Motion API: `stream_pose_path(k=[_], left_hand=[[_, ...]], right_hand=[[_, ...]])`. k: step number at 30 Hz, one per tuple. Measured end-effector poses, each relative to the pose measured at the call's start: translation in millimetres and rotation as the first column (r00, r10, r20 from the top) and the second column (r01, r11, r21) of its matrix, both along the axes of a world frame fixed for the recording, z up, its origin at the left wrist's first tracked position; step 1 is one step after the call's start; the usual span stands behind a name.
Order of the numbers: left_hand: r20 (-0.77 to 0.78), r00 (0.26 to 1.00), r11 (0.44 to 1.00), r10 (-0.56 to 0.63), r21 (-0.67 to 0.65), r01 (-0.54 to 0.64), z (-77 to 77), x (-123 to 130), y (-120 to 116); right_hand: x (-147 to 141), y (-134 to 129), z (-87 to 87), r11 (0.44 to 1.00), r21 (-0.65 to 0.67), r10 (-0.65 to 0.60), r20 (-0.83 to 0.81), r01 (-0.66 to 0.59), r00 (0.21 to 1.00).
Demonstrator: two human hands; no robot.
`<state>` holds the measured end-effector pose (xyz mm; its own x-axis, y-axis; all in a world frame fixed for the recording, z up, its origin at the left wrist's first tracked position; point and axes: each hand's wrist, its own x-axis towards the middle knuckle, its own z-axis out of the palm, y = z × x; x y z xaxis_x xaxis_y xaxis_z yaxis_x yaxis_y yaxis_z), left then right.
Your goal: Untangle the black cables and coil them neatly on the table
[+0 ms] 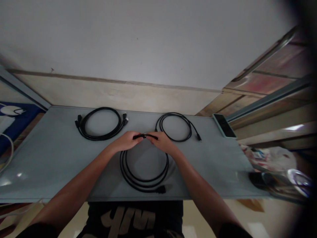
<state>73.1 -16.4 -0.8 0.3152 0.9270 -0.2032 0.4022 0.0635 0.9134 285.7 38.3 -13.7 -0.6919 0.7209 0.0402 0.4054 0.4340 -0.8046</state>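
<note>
A black cable (pixel 145 186) lies in loose loops near the table's front edge, one connector resting at its lower right. My left hand (pixel 127 140) is closed on the far part of these loops, thumb and fingers pinching. Close beside it, my right hand (pixel 160 140) pinches the same cable from the other side. Between my fingertips is a small dark piece with a light spot, too small to make out. Behind my left hand sits a coiled black cable (pixel 86 132) with several connectors. Another coiled cable (pixel 190 132) rests behind my right hand.
The grey table (pixel 49 148) backs onto a pale wall (pixel 123 43). A phone (pixel 224 125) lies at the back right corner. A shiny metallic container (pixel 284 181) stands at the front right edge. Beyond the left edge are a blue cloth (pixel 27 110) and a white cord (pixel 11 153).
</note>
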Motion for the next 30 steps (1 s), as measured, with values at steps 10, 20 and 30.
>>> stream_pose_path(k=[10, 20, 30], left_hand=[[-0.070, 0.997, 0.967, 0.046, 0.253, -0.027, -16.2, 3.0, 4.1], [0.336, 0.916, 0.941, 0.220, -0.322, -0.107, -13.6, 8.6, -1.0], [0.427, 0.828, 0.883, 0.364, -0.440, -0.162, -7.6, -7.2, 8.2]], right_hand=[[2.6, -0.5, 1.3, 0.999, -0.041, -0.021, -0.012, 0.020, 1.000], [-6.6, -4.7, -9.5, 0.989, 0.118, 0.096, -0.042, -0.091, 0.994], [22.6, 26.6, -5.5, 0.931, 0.164, -0.324, -0.043, 0.326, 0.945]])
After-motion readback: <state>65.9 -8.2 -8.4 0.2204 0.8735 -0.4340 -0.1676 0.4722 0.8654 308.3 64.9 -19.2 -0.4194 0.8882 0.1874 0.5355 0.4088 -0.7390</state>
